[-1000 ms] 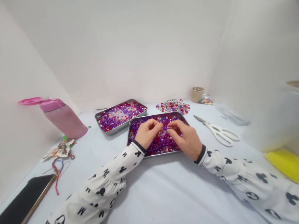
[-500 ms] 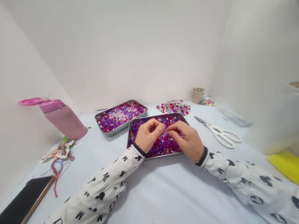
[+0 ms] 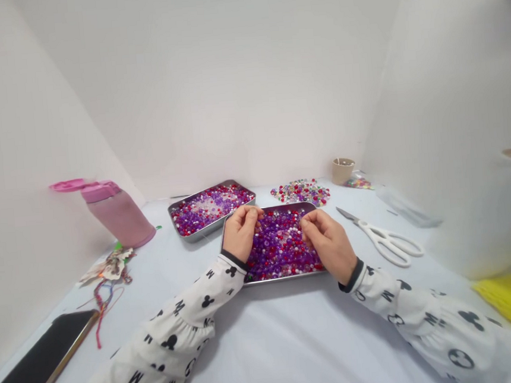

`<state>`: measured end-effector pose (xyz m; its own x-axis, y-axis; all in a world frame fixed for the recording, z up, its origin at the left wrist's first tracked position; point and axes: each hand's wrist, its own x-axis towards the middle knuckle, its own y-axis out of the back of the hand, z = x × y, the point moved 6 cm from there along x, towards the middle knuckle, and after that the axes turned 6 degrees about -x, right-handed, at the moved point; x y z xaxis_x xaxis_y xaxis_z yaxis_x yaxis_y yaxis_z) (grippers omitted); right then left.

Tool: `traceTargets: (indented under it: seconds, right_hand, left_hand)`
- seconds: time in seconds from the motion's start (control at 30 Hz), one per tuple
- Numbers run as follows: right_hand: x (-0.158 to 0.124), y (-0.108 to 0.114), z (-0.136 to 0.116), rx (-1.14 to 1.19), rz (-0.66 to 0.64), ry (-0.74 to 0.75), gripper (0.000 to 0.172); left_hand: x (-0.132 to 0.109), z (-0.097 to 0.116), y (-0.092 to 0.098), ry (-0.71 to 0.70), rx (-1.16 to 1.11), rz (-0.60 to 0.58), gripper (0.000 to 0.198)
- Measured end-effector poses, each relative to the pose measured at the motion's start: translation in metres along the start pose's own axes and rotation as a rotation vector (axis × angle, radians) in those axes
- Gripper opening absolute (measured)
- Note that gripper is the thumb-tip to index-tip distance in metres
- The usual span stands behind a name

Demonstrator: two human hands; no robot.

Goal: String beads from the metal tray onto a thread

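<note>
Both hands hover over a metal tray (image 3: 285,277) filled with purple, red and clear beads (image 3: 278,243). My left hand (image 3: 241,233) is above the tray's left side, thumb and fingertips pinched together. What sits in that pinch is too small to make out. Over the tray's right side, my right hand (image 3: 329,241) is also closed in a pinch, with its fingertips near the beads. Any small thing between those fingers cannot be made out. A wide gap separates the two hands, and beads show between them.
Behind stands a second bead tray (image 3: 190,239), with a loose bead pile (image 3: 302,192) beside it. White-handled scissors (image 3: 385,240) lie to the right, a small cup (image 3: 342,171) farther back. At left are a pink bottle (image 3: 118,215), tangled cords (image 3: 104,297) and a phone (image 3: 38,368).
My hands have moved apart from nearly touching: the left went leftward, the right rightward. More of the beads between them now shows. The whole view has shifted slightly.
</note>
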<state>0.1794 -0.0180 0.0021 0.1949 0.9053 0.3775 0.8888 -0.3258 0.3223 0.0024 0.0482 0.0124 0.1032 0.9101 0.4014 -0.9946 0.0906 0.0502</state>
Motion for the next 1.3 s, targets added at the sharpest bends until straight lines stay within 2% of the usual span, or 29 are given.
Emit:
traceTargets:
  seconds: [0.1,0.27,0.33,0.47,0.63,0.73,0.83,0.9,1.1,1.17,1.3]
  right_hand:
    - [0.000,-0.001,0.001,0.021,-0.009,-0.015,0.016]
    - [-0.002,-0.001,0.000,0.007,-0.016,0.015,0.014]
    - [-0.002,-0.002,0.000,-0.009,-0.015,0.026,0.014]
    - [-0.002,-0.003,-0.001,-0.048,-0.015,0.049,0.014]
    - [-0.002,-0.002,-0.001,-0.072,-0.010,0.067,0.014]
    - [-0.003,-0.002,-0.004,-0.081,-0.016,0.080,0.013]
    - [-0.004,-0.002,-0.009,-0.095,-0.026,0.094,0.013]
    - [-0.005,-0.003,-0.012,-0.116,-0.029,0.107,0.014]
    - [-0.008,-0.005,-0.019,-0.191,-0.029,0.170,0.014]
    - [-0.009,-0.005,-0.020,-0.223,-0.032,0.187,0.014]
    - [-0.009,-0.006,-0.021,-0.269,-0.037,0.196,0.014]
  left_hand:
    - [-0.001,-0.002,-0.004,-0.076,0.262,-0.089,0.022]
    - [-0.014,-0.009,-0.026,-0.243,0.808,-0.380,0.038]
    - [-0.018,-0.012,-0.032,-0.273,1.011,-0.454,0.043]
    - [-0.020,-0.008,-0.036,-0.310,1.209,-0.500,0.033]
    - [-0.018,-0.001,-0.036,-0.297,1.289,-0.475,0.020]
    - [-0.019,0.010,-0.034,-0.335,1.194,-0.370,0.016]
    - [-0.019,0.018,-0.031,-0.341,0.927,-0.279,0.018]
    - [-0.018,0.016,-0.028,-0.263,0.683,-0.279,0.020]
    - [-0.013,-0.005,-0.029,0.123,-0.028,-0.358,0.020]
    - [-0.013,-0.008,-0.030,0.189,-0.147,-0.363,0.022]
    - [-0.014,-0.009,-0.033,0.243,-0.246,-0.378,0.025]
